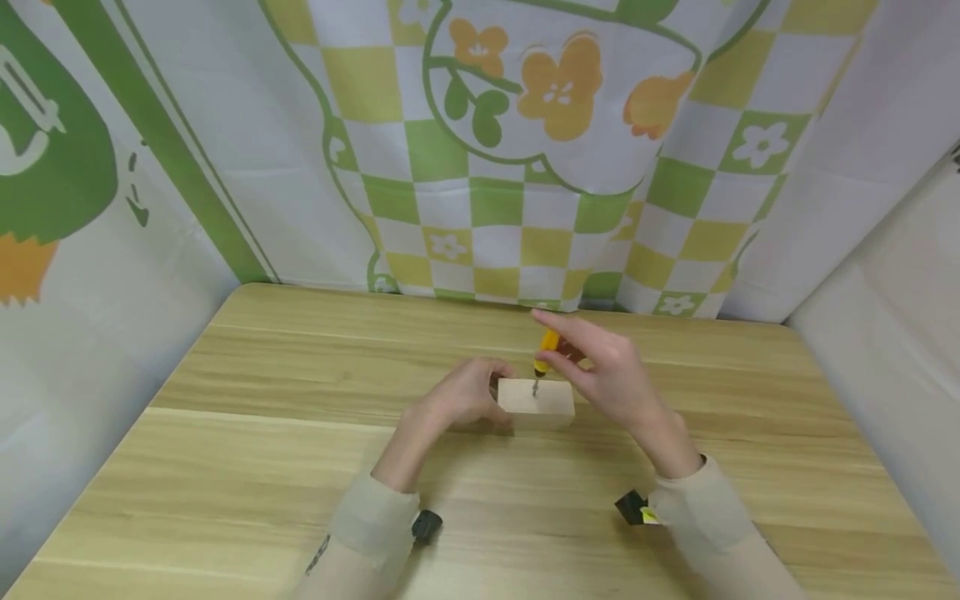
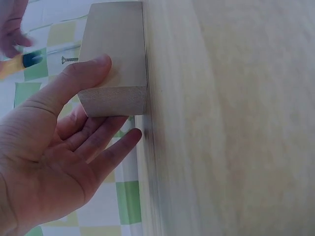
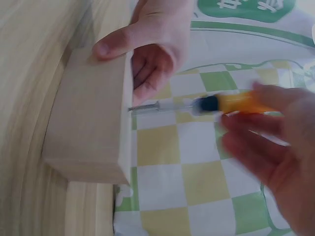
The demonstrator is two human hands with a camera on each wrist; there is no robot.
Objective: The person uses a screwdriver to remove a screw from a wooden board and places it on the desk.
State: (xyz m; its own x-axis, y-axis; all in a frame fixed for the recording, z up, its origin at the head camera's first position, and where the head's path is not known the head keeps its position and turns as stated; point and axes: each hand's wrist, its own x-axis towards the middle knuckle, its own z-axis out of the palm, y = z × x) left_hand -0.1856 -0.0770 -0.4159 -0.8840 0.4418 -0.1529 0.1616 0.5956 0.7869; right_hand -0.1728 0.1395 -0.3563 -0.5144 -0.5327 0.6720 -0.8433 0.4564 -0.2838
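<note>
A pale wooden block (image 1: 537, 406) stands on the table, held at its left end by my left hand (image 1: 474, 393). The thumb lies on one face and the fingers curl round the opposite side. A screw (image 2: 69, 60) stands out of the block's top face, its head clear of the wood. My right hand (image 1: 606, 367) pinches the yellow handle of a screwdriver (image 1: 550, 343) above the block, with its shaft pointing down at the top face. In the right wrist view the screwdriver (image 3: 236, 103) lines up with the screw (image 3: 142, 108); the right fingers there are blurred.
The wood-grain table (image 1: 262, 467) spreads out on every side of the block. A checked, flower-printed curtain (image 1: 495, 208) hangs along its back edge, with pale printed cloth (image 1: 187, 150) at the left. Each wrist carries a band with a small black camera (image 1: 427, 527).
</note>
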